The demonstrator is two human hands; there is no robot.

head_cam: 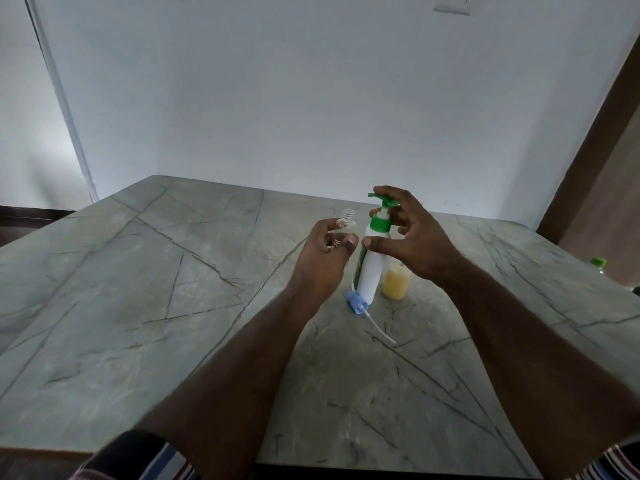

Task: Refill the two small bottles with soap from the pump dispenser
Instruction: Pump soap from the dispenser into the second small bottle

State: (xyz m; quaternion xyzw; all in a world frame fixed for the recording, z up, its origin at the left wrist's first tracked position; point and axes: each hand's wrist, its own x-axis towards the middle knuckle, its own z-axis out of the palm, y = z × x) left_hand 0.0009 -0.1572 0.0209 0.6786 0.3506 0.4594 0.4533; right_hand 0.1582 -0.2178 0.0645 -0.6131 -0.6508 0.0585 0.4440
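A white pump dispenser [371, 268] with a green collar and green pump head stands upright on the marble table [173, 289]. My right hand [412, 233] is around its top, a finger lying on the pump head and the thumb against the body. My left hand [325, 254] grips a small clear empty bottle [346, 223], its threaded open neck sticking up just left of the pump spout. A second small bottle [396, 281], filled with yellow soap, stands behind the dispenser on the right. A blue cap with a white dip tube [360, 304] lies in front of the dispenser.
The table runs back to a white wall. At its far right edge shows a bottle with a green cap [598, 263]. A brown door frame [595, 161] rises on the right.
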